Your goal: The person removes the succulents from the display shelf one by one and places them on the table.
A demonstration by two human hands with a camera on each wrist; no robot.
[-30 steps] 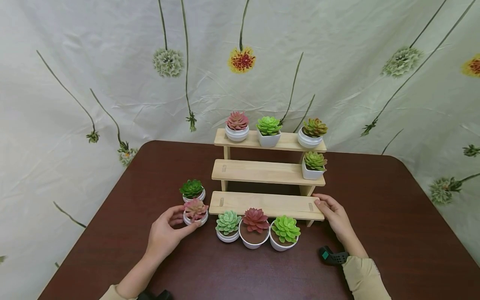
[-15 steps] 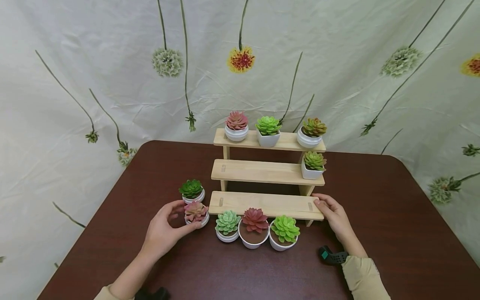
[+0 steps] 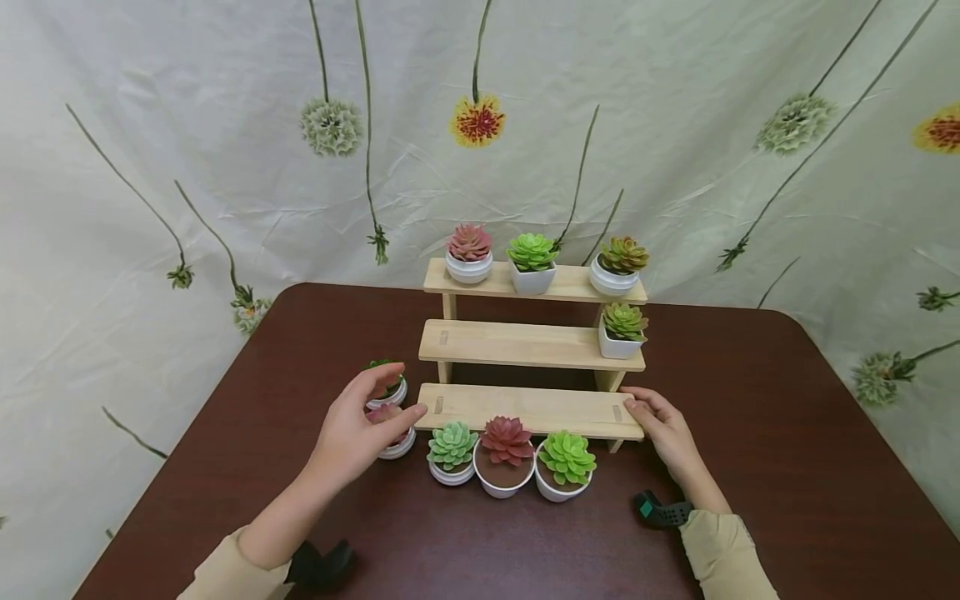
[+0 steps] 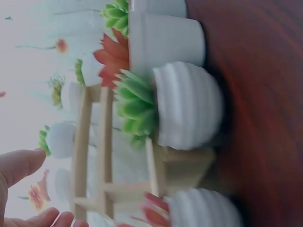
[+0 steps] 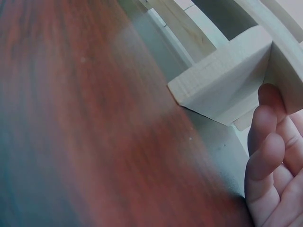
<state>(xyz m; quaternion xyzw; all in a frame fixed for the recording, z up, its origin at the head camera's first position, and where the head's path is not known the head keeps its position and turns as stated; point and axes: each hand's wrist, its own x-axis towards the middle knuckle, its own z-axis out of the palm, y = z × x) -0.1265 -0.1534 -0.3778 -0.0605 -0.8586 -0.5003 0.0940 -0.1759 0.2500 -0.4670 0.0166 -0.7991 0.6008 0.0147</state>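
Observation:
My left hand (image 3: 348, 433) hovers in front of two small potted succulents at the stand's left, thumb and fingers spread around nothing. The pink succulent (image 3: 399, 447) is partly hidden behind it, as is the dark green succulent (image 3: 396, 397) farther back. My right hand (image 3: 667, 433) grips the right end of the bottom board of a three-tier wooden stand (image 3: 510, 343). In the right wrist view, its fingers (image 5: 266, 153) curl beneath that board beside the stand's leg (image 5: 227, 78). The left wrist view shows a ribbed white pot (image 4: 189, 106) with a pale green succulent.
A pale green succulent (image 3: 452, 450), a dark red one (image 3: 505, 454) and a bright green one (image 3: 565, 467) stand in a row before the stand. Pink (image 3: 468, 254), green (image 3: 532, 265) and brownish (image 3: 617, 267) succulents line the top tier. Another (image 3: 622, 332) sits at the middle tier's right.
My left hand has let go of the pink succulent's pot and moved up and to the right. The pot stays on the table. My right hand keeps its hold on the stand.

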